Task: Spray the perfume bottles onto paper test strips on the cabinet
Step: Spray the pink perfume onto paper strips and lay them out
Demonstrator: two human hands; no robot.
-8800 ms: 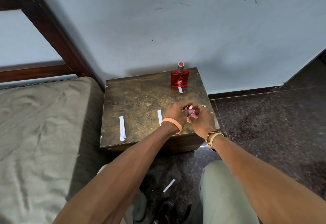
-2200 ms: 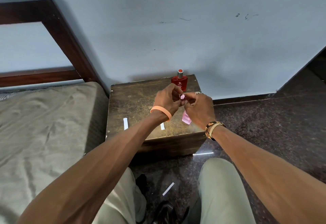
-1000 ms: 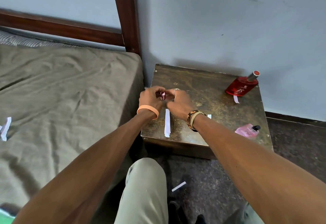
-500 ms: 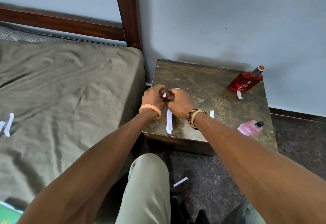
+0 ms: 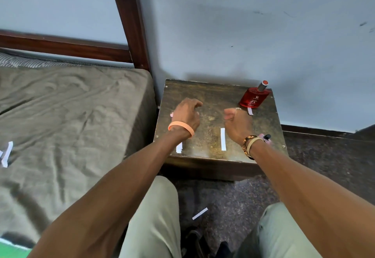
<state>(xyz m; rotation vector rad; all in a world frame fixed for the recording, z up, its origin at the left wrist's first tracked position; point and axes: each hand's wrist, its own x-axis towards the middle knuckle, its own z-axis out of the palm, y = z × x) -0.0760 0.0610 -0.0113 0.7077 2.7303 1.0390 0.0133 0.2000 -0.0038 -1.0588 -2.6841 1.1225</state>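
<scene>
Pale blue wall [image 5: 223,34] at the back, and on the far left an olive-sheeted bed [image 5: 71,105] with a couple of paper strips [image 5: 7,153] lying on it, dark wooden bed frame [image 5: 129,24] rising behind. Now the worn brown cabinet [image 5: 213,95], pushed against the bed. Over its left side hovers the left hand [image 5: 187,113], orange wristband [image 5: 181,128] on, fingers curled down like a claw; a small pink thing [image 5: 172,115] peeks out at its left edge, and I cannot tell whether the hand grips it. One test strip [image 5: 179,148] is half hidden under that forearm, a second strip [image 5: 223,139] lies flat between the two hands. Right hand [image 5: 237,123] is up over the middle, curled into a loose fist, thumb against forefinger, nothing showing in it. Behind its wrist the pink perfume bottle [image 5: 265,137] lies near the front right corner. At the back right stands the red perfume bottle [image 5: 253,98], a short strip [image 5: 250,111] just before it. Down on the dark floor, between the knees, one loose strip [image 5: 199,213]
</scene>
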